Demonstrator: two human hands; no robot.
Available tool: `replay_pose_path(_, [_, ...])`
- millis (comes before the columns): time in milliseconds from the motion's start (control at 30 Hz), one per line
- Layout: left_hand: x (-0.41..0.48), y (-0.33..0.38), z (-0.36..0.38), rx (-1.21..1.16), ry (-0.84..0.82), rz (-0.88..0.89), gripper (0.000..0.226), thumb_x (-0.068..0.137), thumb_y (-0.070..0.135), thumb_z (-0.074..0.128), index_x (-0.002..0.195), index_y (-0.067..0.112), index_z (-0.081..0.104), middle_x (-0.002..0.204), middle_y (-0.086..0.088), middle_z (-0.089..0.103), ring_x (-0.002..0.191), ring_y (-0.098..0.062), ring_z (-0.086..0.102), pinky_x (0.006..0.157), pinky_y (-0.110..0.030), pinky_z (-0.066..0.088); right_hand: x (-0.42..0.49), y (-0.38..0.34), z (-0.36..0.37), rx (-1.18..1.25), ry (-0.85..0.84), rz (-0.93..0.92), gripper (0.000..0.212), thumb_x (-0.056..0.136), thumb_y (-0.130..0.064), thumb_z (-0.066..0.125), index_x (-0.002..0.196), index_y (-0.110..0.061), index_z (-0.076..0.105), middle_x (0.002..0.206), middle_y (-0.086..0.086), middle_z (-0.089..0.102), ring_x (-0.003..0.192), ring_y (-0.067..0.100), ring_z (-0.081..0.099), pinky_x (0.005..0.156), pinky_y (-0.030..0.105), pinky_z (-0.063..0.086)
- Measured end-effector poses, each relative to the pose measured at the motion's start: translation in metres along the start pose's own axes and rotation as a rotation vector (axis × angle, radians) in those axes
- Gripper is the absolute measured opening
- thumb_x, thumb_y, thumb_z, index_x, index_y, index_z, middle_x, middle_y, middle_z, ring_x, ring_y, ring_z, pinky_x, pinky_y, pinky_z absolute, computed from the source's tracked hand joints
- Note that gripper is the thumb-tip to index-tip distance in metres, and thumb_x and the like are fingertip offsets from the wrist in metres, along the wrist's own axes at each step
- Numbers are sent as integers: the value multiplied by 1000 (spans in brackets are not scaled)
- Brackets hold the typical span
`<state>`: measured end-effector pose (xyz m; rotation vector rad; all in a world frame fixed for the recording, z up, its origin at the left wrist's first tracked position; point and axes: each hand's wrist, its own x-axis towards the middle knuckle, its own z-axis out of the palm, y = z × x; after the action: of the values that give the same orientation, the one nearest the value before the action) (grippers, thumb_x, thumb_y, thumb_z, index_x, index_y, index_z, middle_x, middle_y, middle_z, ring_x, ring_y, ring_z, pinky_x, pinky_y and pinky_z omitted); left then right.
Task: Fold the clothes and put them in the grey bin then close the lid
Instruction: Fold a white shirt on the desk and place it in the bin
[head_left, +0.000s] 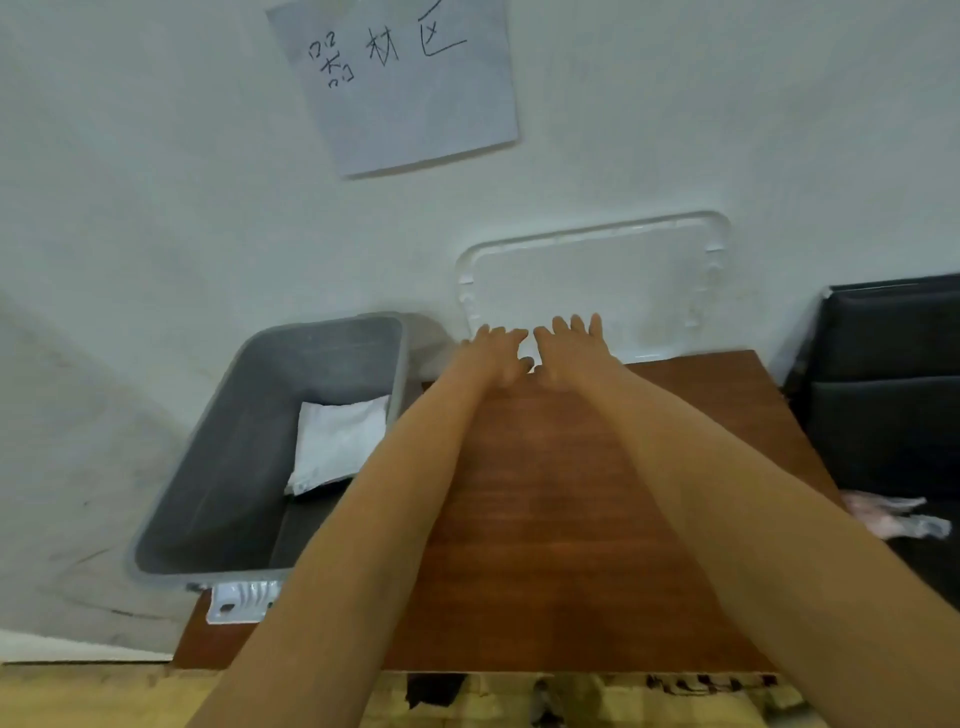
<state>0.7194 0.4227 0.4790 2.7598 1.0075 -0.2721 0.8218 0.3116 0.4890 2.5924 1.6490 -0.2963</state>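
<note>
step: closing phase, going for the lid. One folded piece is in the bin and the table top shows no clothes.
lid (623, 280): clear plastic, stands on edge at the far end of the table (571, 519), leaning against the wall. Not on the bin yet.
grey bin (234, 467): left of the table, open top, long axis runs away from the camera. White latch (239, 603) sticks out at its near end.
white folded cloth (337, 441): lies flat inside the bin, against the right wall, far half.
left hand (496, 358): at the lid's lower left part, fingers spread and fairly straight, touching it or just short of it.
right hand (569, 353): just beside the left, fingers spread over the lid's lower edge.
grip: no clamp visible on either hand. Thumbs sit low near the table edge; can't tell if they hook under the lid.
next move: needs a real hold on the lid, probably one hand per short side, since both now sit bunched at the left end. Then lift it off the wall, swing left, lay it flat, line up with the rim and latch.
risk: thin, slick lid may slide along the wall if pushed.
open item: pinkish cloth (878, 512) on the black seat (883, 389) to the right; can't tell if it's a garment left to fold.
</note>
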Motion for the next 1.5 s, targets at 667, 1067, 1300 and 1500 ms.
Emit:
replay_pose_path(667, [69, -53, -20, 57, -184, -33, 52, 103, 42, 47, 150, 19, 48, 154, -6, 49, 138, -29, 49, 113, -46, 40, 64, -24, 0, 28, -28, 195, 54, 97, -32, 51, 148, -17, 40, 148, 12, 46, 141, 38, 37, 123, 60, 9])
replay_pose_path(1067, [72, -59, -7, 55, -192, 12, 41, 100, 39, 49, 133, 18, 61, 134, -7, 61, 118, -28, 59, 100, -42, 46, 57, -17, 18, 30, -56, 221, 51, 97, -33, 53, 143, -13, 44, 139, 12, 51, 131, 37, 47, 116, 54, 27])
replay_pose_path(1300, [61, -59, 19, -9, -177, 33, 45, 105, 39, 46, 143, 16, 55, 143, -10, 55, 127, -31, 56, 107, -44, 44, 52, -20, 48, 1, -98, 225, 48, 99, -32, 51, 143, -13, 45, 141, 13, 50, 132, 39, 46, 116, 57, 27])
replay_pose_path(1500, [50, -74, 60, -111, -125, 51, 38, 103, 40, 47, 132, 19, 60, 133, -9, 62, 117, -30, 60, 100, -47, 49, 44, -41, 75, -12, -183, 195, 60, 99, -30, 54, 152, -11, 36, 150, 16, 43, 142, 40, 37, 121, 60, 19])
